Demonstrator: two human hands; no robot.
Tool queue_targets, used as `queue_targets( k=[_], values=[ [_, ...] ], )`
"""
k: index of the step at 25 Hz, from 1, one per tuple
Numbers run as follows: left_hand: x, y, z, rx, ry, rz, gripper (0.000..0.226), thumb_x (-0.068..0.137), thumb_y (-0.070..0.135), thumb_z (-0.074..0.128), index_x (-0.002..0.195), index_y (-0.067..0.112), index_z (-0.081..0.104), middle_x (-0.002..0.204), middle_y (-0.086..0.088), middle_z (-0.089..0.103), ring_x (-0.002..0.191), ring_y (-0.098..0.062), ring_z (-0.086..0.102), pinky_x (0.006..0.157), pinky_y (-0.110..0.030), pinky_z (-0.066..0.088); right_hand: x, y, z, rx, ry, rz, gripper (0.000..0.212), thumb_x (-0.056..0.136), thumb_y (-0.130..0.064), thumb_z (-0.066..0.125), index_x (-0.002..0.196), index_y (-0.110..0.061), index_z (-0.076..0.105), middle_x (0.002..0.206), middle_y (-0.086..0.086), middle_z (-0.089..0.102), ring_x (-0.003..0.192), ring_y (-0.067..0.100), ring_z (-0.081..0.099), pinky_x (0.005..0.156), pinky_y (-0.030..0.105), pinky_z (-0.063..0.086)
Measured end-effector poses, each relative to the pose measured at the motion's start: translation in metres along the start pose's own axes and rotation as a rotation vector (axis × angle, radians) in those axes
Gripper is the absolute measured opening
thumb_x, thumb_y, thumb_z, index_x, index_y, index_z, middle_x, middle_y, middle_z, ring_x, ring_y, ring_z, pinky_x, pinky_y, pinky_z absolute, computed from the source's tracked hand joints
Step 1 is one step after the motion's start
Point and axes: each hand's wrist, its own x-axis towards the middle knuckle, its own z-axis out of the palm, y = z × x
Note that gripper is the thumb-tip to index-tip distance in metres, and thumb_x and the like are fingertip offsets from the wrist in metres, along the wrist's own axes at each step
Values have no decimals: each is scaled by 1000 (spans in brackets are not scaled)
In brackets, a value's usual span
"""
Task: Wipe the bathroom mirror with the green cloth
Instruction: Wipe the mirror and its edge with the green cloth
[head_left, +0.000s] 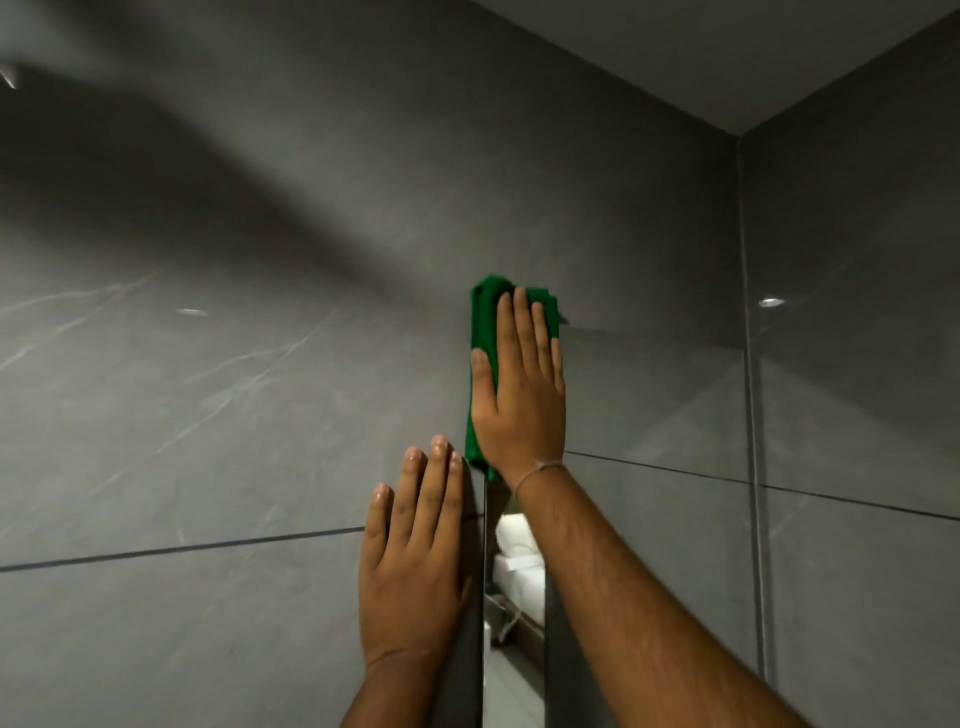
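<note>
The green cloth (484, 332) lies folded against the top left corner of the bathroom mirror (649, 405). My right hand (519, 395) presses flat on the cloth, fingers pointing up, and covers most of it. My left hand (415, 561) rests flat and empty on the grey wall tile just left of the mirror's vertical edge, fingers spread upward. The cloth's lower end shows below my right palm.
Grey marble-look tiles (208, 415) cover the wall left of and above the mirror. A side wall (857, 364) meets it in a corner at the right. White folded towels (514, 551) show as a reflection between my arms.
</note>
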Motion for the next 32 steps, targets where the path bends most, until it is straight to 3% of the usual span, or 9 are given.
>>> queue_targets(
  k=[4, 9, 16, 20, 26, 32],
  values=[
    [0, 0, 2, -22, -19, -17, 100, 82, 30, 90, 166, 9, 38, 177, -11, 24, 166, -27, 7, 134, -46, 4, 27, 0, -1, 1, -1, 16, 63, 114, -40, 33, 171, -18, 17, 180, 3, 12, 167, 22, 6, 136, 46, 4],
    [-4, 0, 10, -44, -13, -18, 102, 86, 35, 87, 168, 9, 34, 179, -11, 20, 167, -27, 7, 135, -46, 1, 8, 2, 1, -7, 22, -28, 64, 113, -40, 31, 171, -16, 18, 180, 7, 12, 167, 24, 7, 135, 46, 7],
    [-5, 2, 8, -60, -6, -12, 74, 104, 44, 49, 170, 13, 32, 180, -11, 20, 167, -33, 17, 134, -52, 15, -72, 14, 3, -28, -32, -26, 66, 111, -41, 31, 171, -17, 15, 180, 4, 8, 167, 20, 3, 136, 41, 3],
    [-7, 3, 13, -81, 8, -33, 82, 102, 32, 69, 171, 17, 29, 182, -9, 15, 168, -31, 13, 135, -53, 14, -109, 17, 4, -30, -53, 12, 67, 110, -40, 32, 171, -19, 12, 181, 2, 6, 167, 18, 0, 135, 37, -2],
    [-8, 2, 13, -86, -8, -31, 72, 109, 28, 54, 173, 16, 24, 183, -8, 9, 169, -28, 6, 136, -49, 4, -166, 22, 7, -30, -106, -10, 65, 112, -45, 20, 171, -24, 1, 181, 0, -1, 167, 20, 1, 135, 38, -3],
    [-7, 2, 7, -122, -54, -31, 89, 100, 29, 70, 173, 18, 22, 183, -8, 7, 169, -29, 3, 136, -47, -3, -268, 30, 14, -64, -168, 10, 83, 102, -34, 44, 172, -21, 2, 181, 5, 4, 167, 25, 4, 135, 41, -2]
  ],
)
